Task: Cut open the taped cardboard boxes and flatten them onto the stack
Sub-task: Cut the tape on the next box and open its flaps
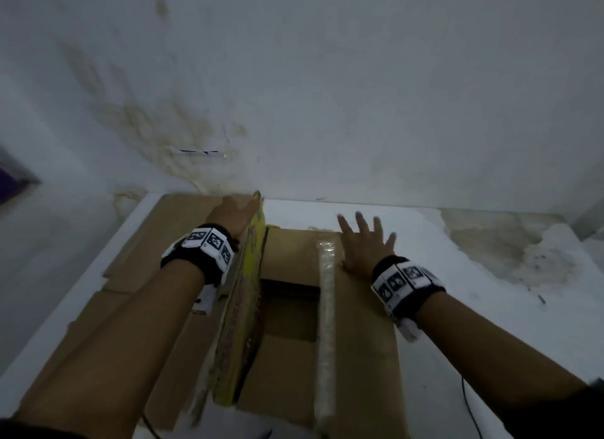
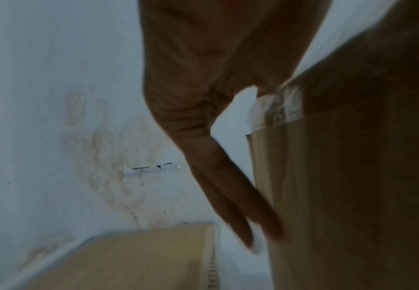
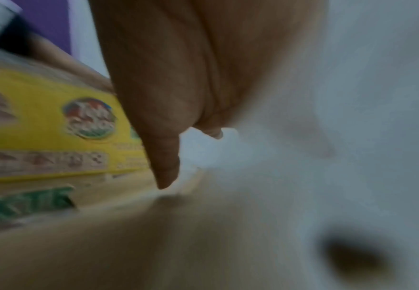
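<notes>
An open cardboard box (image 1: pixel 291 311) sits in the middle of the white table (image 1: pixel 464 324). Its left flap (image 1: pixel 243 294), printed yellow on the inner face, stands raised. My left hand (image 1: pixel 233 211) lies against the far end of that flap's outer side, and the left wrist view shows straight fingers (image 2: pixel 240 196) on the brown flap (image 2: pixel 352 196). The right flap (image 1: pixel 359 324) is folded outward with a strip of clear tape (image 1: pixel 327 294) along its edge. My right hand (image 1: pixel 362 245) rests on it with fingers spread; the right wrist view shows the hand (image 3: pixel 178 88) beside the yellow print (image 3: pixel 42 121).
Flattened cardboard sheets (image 1: pixel 157 242) lie stacked on the table's left side, reaching the stained wall (image 1: pixel 163 128). A thin dark cable (image 1: pixel 470 406) runs along the table at lower right. A purple object (image 1: pixel 13 177) shows at the far left.
</notes>
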